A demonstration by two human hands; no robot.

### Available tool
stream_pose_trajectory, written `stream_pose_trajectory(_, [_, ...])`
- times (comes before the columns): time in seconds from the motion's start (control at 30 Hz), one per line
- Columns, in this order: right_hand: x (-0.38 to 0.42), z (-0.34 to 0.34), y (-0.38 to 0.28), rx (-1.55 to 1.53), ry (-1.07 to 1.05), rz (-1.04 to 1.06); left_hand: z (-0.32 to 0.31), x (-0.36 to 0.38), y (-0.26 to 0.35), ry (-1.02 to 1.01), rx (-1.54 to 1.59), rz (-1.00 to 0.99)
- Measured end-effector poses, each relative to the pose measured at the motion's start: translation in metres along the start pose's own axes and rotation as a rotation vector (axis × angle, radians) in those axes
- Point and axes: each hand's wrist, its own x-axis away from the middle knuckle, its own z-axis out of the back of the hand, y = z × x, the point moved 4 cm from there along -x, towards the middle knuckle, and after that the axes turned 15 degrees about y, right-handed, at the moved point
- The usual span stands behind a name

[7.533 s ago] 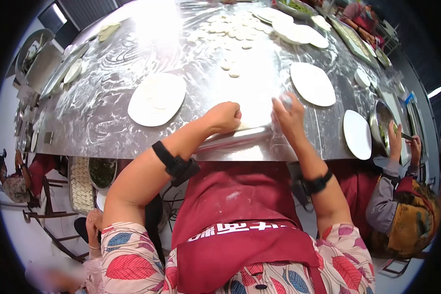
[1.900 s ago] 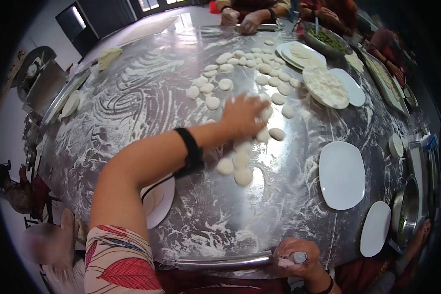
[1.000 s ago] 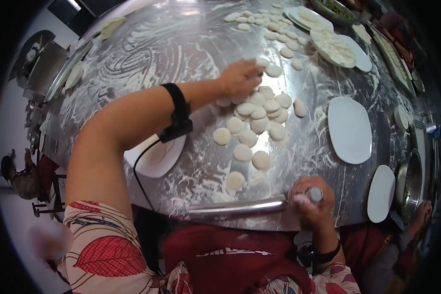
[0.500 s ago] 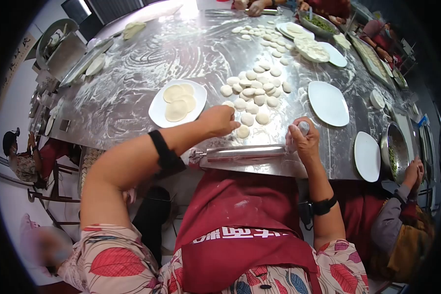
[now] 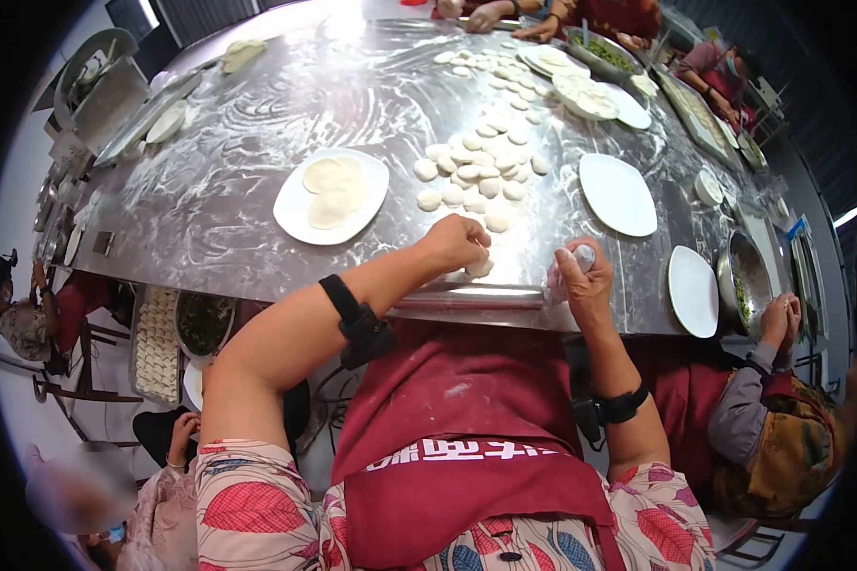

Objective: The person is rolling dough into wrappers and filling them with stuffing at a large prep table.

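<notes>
My left hand [image 5: 459, 244] is at the near side of the table, its fingers closed on a small floury dough piece [image 5: 480, 268] that they partly cover. In my right hand [image 5: 586, 276] is a rolling pin; its pale rounded end [image 5: 585, 254] sticks up past the thumb, the rest mostly hidden. Just beyond my left hand lies a cluster of flattened dough pieces [image 5: 488, 171]. To the left, thin round dough wrappers [image 5: 333, 206] overlap on a white plate [image 5: 292, 217].
On the right are a white plate [image 5: 619, 195], another plate [image 5: 692, 292] and a steel bowl [image 5: 745, 285] of green filling, near a co-worker's hands [image 5: 781, 319]. Flour streaks the steel table [image 5: 229, 181]. Co-workers' hands [image 5: 490, 16] work at the far side. Filled dumplings [image 5: 157, 347] lie on a tray at lower left.
My left hand has closed on a dough piece near the table edge. The wrappers on the plate lie differently, fewer showing. The view has shifted, revealing the dumpling tray more fully.
</notes>
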Motion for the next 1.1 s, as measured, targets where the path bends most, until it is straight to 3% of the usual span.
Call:
stream_pose_trajectory(0.03, [-0.001,-0.002,-0.003,0.025,0.013,-0.008,-0.003,0.000,0.001,-0.033,0.041,-0.001])
stream_pose_trajectory(0.13, [-0.003,-0.006,-0.011,0.048,0.045,-0.002,-0.003,0.000,0.009,0.024,-0.251,-0.185])
stream_pose_trajectory(0.23, [-0.011,-0.012,-0.012,0.091,0.065,0.043,-0.001,0.002,0.018,-0.026,-0.456,-0.201])
stream_pose_trajectory(0.33, [-0.031,-0.021,-0.001,0.133,0.090,0.123,-0.003,0.000,0.031,-0.119,-0.447,-0.154])
stream_pose_trajectory(0.5, [-0.028,-0.016,0.000,0.140,0.051,0.085,-0.006,-0.007,0.031,-0.230,-0.397,-0.177])
stream_pose_trajectory(0.57, [-0.003,-0.001,-0.010,0.218,0.099,0.166,0.002,-0.002,0.018,-0.085,-0.431,-0.217])
stream_pose_trajectory(0.6, [0.007,0.002,-0.004,0.154,0.109,0.028,0.008,0.002,0.013,-0.011,-0.405,-0.192])
stream_pose_trajectory(0.63, [0.003,0.002,-0.003,0.155,0.116,0.045,0.012,0.006,0.007,0.017,-0.335,-0.129])
stream_pose_trajectory(0.73, [-0.016,-0.017,-0.010,0.145,0.125,0.040,0.011,0.012,0.009,-0.015,-0.295,-0.050])
stream_pose_trajectory(0.87, [-0.046,-0.035,0.003,0.162,0.050,0.085,-0.001,-0.006,0.015,-0.022,-0.379,-0.124])
stream_pose_trajectory(1.0, [0.004,-0.004,-0.021,0.311,0.154,0.241,0.008,0.002,0.012,-0.091,-0.370,-0.228])
stream_pose_trajectory(1.07, [0.013,0.003,0.000,0.074,0.101,-0.001,0.014,0.004,0.003,-0.058,-0.260,-0.070])
stream_pose_trajectory(1.1, [0.005,-0.001,0.000,0.140,0.100,0.025,0.015,0.006,0.002,-0.080,-0.229,0.002])
